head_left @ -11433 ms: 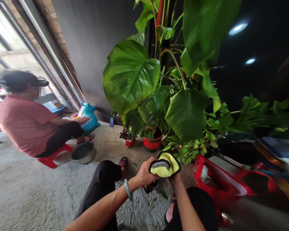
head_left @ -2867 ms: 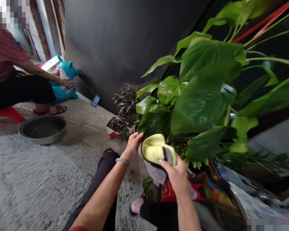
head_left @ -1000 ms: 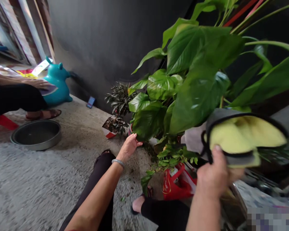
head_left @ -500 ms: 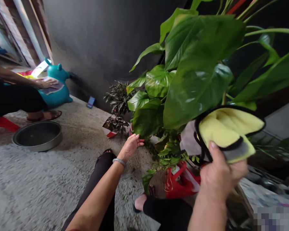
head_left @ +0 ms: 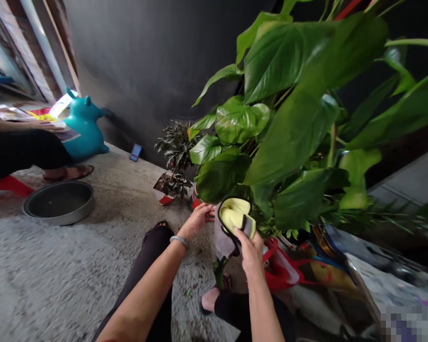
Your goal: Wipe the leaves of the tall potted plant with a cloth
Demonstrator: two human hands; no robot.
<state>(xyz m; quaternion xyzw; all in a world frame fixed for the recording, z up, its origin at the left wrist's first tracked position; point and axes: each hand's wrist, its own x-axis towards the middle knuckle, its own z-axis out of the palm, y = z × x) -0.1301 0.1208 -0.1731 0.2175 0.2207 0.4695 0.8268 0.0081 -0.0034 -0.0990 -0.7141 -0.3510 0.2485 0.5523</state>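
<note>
My right hand (head_left: pixel 250 247) grips a folded cloth (head_left: pixel 235 214), yellow on one side and grey on the other with black edging. The cloth is held low, just under a dark green leaf (head_left: pixel 223 176) of the large potted plant. My left hand (head_left: pixel 198 221), a bangle at its wrist, is closed at that leaf's lower edge; the cloth partly hides its fingertips. Other broad glossy leaves (head_left: pixel 288 128) spread above my right hand.
A small dark-leaved plant (head_left: pixel 176 147) stands by the black wall. At left, a seated person's hand (head_left: pixel 50 126) rests by a teal animal-shaped toy (head_left: pixel 87 128), behind a grey basin (head_left: pixel 59 202). A red bag (head_left: pixel 280 268) lies below the leaves.
My right hand has brought the cloth left and down from the big leaf to beside my left hand. The big leaf has swung, uncovering leaves below. My left hand has barely moved.
</note>
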